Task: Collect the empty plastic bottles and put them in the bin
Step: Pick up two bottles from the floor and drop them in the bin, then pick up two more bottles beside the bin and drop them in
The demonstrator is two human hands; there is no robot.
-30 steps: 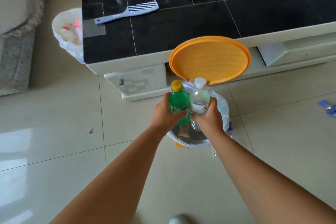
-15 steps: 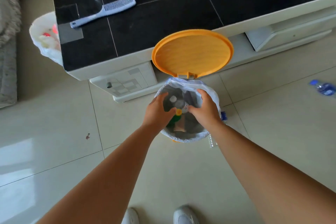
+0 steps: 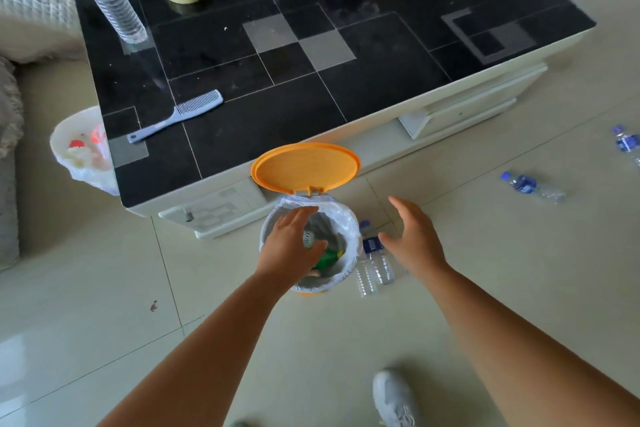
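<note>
A second earlier each hand had held a bottle above the bin; by this moment both bottles lay inside the white-lined bin [image 3: 351, 236], the green bottle [image 3: 327, 258] showing at the bottom and a clear labelled bottle [image 3: 308, 238] beside it, half hidden by the left hand. That batch looked finished, which left the rest of the collecting to do. The left hand [image 3: 291, 246] hovered over the bin mouth, palm down, fingers loosely spread and holding nothing. The right hand [image 3: 414, 239] hung just to the right of the bin, also open and empty, fingers fanned above two clear bottles with blue labels [image 3: 375, 269] that lay on the floor touching the bin's side. Both forearms reached forward and down from the bottom edge of the view. The orange lid [image 3: 306, 166] stood tipped up against the near edge of the counter [image 3: 311, 97]. More bottles lay on the floor well apart to the right: one blue-capped bottle [image 3: 531, 185] and another [image 3: 627, 144] at the frame's right edge. A tall clear bottle [image 3: 112, 0] stood at the counter's far left corner; whether it was empty could not be told. The pair beside the bin seemed the likely next pick.
</note>
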